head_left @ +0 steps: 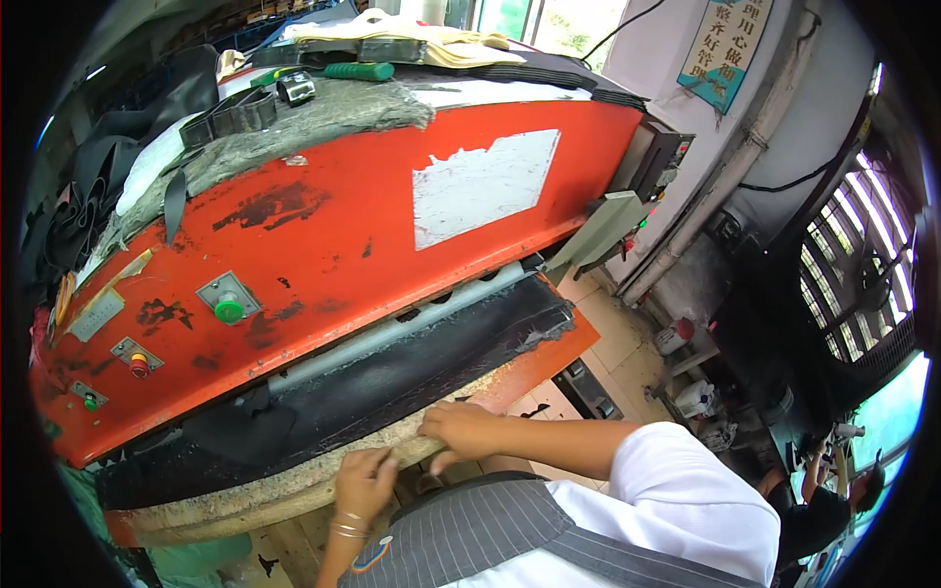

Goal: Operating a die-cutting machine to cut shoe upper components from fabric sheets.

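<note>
A thick, worn tan board [265,502] with a rough edge lies along the front of a large red press [353,186]. My right hand [463,431] is closed over the board's near edge, fingers on top and thumb below. To its left, my left hand [365,484] curls its fingers on the same edge, with thin bracelets at the wrist. Behind the board a black sheet [392,377] covers the press bed, its right end frayed. A loose dark piece [245,428] rests on the sheet's left part, under the press's lower lip.
Green buttons [228,311] and a red knob [139,366] sit on the press front. On top lie a green-handled tool [358,72], black strips and pale cloth. A grey control box [600,230] juts out at right. Far right, another person [833,514] is at work.
</note>
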`<action>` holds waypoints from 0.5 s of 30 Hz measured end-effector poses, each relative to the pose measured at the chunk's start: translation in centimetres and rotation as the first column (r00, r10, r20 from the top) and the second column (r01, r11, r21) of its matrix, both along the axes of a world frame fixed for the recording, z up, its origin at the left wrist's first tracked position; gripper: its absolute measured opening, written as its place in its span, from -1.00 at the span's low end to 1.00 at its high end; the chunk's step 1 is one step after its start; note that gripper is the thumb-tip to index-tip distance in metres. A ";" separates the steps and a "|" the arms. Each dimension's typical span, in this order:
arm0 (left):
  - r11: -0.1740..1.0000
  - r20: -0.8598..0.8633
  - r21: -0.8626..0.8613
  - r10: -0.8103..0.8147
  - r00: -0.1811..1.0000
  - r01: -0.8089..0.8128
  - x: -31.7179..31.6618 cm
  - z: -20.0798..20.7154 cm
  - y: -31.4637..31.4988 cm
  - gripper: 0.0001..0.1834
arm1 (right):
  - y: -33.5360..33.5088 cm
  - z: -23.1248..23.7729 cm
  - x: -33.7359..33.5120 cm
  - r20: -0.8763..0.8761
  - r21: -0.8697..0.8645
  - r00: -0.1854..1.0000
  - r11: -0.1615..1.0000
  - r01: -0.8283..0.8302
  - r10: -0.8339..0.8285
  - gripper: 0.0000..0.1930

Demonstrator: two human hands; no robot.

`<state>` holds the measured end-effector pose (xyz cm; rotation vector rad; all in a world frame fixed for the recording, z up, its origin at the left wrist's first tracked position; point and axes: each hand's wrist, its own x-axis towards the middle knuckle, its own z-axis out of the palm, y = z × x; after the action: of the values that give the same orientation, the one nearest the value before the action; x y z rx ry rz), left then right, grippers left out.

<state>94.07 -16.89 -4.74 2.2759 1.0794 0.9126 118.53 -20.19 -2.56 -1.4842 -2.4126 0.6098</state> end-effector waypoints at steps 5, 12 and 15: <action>0.996 -0.141 0.057 0.073 0.987 -0.065 3.2 -0.9 -2.2 -0.72 | -2.3 -3.7 1.1 0.047 0.194 0.978 0.962 0.192 -0.204 -0.45; 0.972 -0.103 0.149 0.198 0.975 -0.182 5.1 -1.8 -3.1 -0.78 | -3.9 -3.4 1.6 -0.001 0.244 0.965 0.936 0.254 -0.262 -0.57; 0.990 -0.169 -0.014 0.138 0.976 -0.143 5.0 -0.7 -3.2 -0.74 | -4.9 -3.3 2.7 -0.026 0.144 0.990 0.979 0.141 -0.139 -0.55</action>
<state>99.05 -20.13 -5.46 2.3119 1.3319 0.7653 121.24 -25.13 -5.89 -1.5649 -2.2634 0.4042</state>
